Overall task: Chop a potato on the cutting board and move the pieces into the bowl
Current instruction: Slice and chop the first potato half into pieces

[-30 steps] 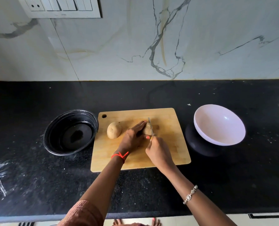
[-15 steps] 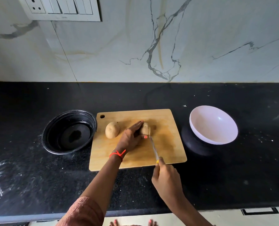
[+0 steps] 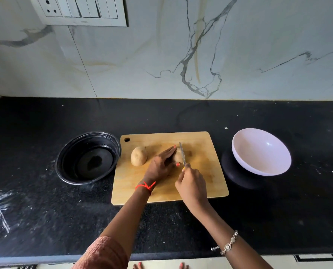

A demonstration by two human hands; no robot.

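Counter: black stone under a white marble wall.
Cutting board: wooden, in the middle of the counter.
Potato: on the board, toward its 12 o'clock edge.
Left hand: flat fingers press down on the potato.
Right hand: wrapped tight round the knife handle.
Knife: blade on the potato, tip pointing to 12 o'clock.
Second potato: whole, at 9 o'clock of the first.
White bowl: at 3 o'clock of the board.
Black bowl: at 9 o'clock of the board.
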